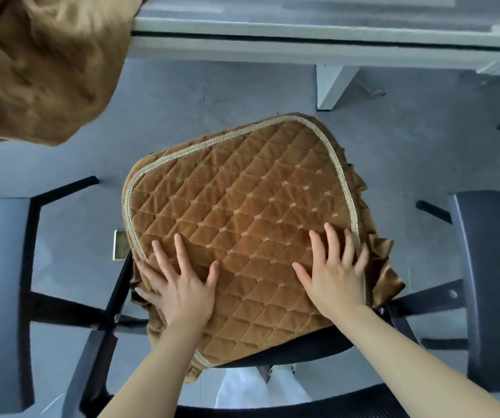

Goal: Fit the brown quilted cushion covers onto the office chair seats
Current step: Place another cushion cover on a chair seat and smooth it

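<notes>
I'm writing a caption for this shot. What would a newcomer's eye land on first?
First, the brown quilted cover with pale braided trim, lying mid-frame on the chair seat, whose black edge still shows at the near side. Next, the hands pressing flat on it with spread fingers: left hand, right hand. Then a bunched mass of brown fabric fills the top left corner.

Black office chair seat (297,345): almost wholly hidden under the brown diamond-quilted cushion cover (242,212); only its near edge shows. Loose heap of brown fabric (40,61), up-left of the cover: cut off by the frame's edges, form indeterminable.
</notes>
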A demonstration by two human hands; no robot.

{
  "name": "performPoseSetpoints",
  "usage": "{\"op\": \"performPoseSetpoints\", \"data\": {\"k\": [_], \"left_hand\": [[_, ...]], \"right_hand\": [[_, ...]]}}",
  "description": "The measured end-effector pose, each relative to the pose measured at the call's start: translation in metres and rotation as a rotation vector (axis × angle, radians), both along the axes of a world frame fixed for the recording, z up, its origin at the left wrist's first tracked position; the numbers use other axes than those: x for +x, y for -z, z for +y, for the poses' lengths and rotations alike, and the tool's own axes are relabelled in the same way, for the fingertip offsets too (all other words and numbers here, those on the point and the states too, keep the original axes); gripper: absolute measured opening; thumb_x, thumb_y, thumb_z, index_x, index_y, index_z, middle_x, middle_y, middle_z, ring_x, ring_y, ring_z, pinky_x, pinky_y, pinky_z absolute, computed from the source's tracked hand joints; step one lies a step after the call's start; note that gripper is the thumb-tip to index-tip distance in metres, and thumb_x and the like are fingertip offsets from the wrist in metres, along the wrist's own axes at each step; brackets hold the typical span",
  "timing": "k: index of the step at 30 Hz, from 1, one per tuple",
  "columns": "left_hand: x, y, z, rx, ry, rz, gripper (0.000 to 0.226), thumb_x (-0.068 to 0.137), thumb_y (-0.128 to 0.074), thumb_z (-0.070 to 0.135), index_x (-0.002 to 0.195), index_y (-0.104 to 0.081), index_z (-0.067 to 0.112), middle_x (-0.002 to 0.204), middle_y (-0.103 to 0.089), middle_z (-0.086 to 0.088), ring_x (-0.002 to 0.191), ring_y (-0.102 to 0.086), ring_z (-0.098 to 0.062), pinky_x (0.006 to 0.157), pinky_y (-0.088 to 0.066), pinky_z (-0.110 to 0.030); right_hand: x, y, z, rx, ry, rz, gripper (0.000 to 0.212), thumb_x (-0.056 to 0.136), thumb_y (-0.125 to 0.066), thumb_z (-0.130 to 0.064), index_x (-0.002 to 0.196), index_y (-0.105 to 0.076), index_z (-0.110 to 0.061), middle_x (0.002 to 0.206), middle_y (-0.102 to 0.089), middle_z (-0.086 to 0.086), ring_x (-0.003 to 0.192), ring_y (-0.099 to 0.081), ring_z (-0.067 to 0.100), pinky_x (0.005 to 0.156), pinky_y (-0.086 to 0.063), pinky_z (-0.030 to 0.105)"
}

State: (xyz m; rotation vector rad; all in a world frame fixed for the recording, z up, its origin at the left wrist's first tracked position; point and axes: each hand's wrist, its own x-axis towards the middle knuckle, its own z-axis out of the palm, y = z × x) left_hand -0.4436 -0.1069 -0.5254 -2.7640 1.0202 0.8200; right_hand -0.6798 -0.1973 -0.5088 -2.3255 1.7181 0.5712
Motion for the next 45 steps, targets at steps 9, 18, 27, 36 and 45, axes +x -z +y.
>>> {"op": "performPoseSetpoints", "data": {"k": [9,18,27,36,45], "left_hand": [[0.065,-0.009,-0.081,-0.136,0.040,0.119,0.073,0.089,-0.035,0.071,0.150,-0.002,0.051,0.163,0.011,0.014,0.148,0.016,-0.037,0.108,-0.004,-0.076],[0.094,0.006,-0.113,-0.151,-0.096,0.251,0.085,0.077,-0.046,0.081,0.147,-0.003,0.058,0.163,0.005,0.017,0.146,-0.018,-0.038,0.109,-0.023,-0.064],[0.090,-0.008,-0.107,-0.072,-0.077,0.208,0.080,0.086,-0.041,0.073,0.150,0.002,0.052,0.162,0.013,0.017,0.149,0.010,-0.033,0.110,-0.012,-0.072],[0.037,-0.069,-0.012,0.017,-0.139,0.490,0.070,0.094,-0.052,0.039,0.155,-0.023,0.024,0.164,-0.016,-0.004,0.148,-0.022,-0.032,0.117,-0.025,-0.051],[0.002,-0.195,0.053,-0.181,-0.397,0.657,0.045,0.096,-0.056,0.031,0.139,-0.050,0.021,0.139,-0.056,0.000,0.123,-0.054,-0.017,0.093,-0.047,-0.024]], "right_hand": [[0.050,-0.007,-0.111,-0.002,-0.028,-0.101,0.071,0.092,-0.029,-0.063,0.153,-0.008,-0.033,0.161,-0.003,0.016,0.144,0.001,0.050,0.106,-0.011,0.075],[0.067,0.016,-0.157,0.109,-0.035,-0.049,0.079,0.083,-0.007,-0.078,0.150,0.010,-0.039,0.163,0.007,0.007,0.146,0.008,0.045,0.104,-0.007,0.076],[0.063,-0.008,-0.149,0.117,-0.064,-0.029,0.075,0.094,-0.018,-0.065,0.154,0.007,-0.028,0.162,0.008,0.011,0.147,0.005,0.041,0.114,-0.009,0.063],[0.032,-0.069,-0.042,0.351,-0.010,-0.041,0.075,0.098,-0.039,-0.028,0.153,0.008,-0.008,0.161,-0.007,0.018,0.148,-0.010,0.036,0.118,-0.022,0.047],[0.064,-0.208,0.027,0.401,0.031,-0.412,0.058,0.099,-0.045,-0.030,0.150,-0.022,-0.017,0.145,-0.044,0.005,0.132,-0.043,0.023,0.102,-0.044,0.039]]}}
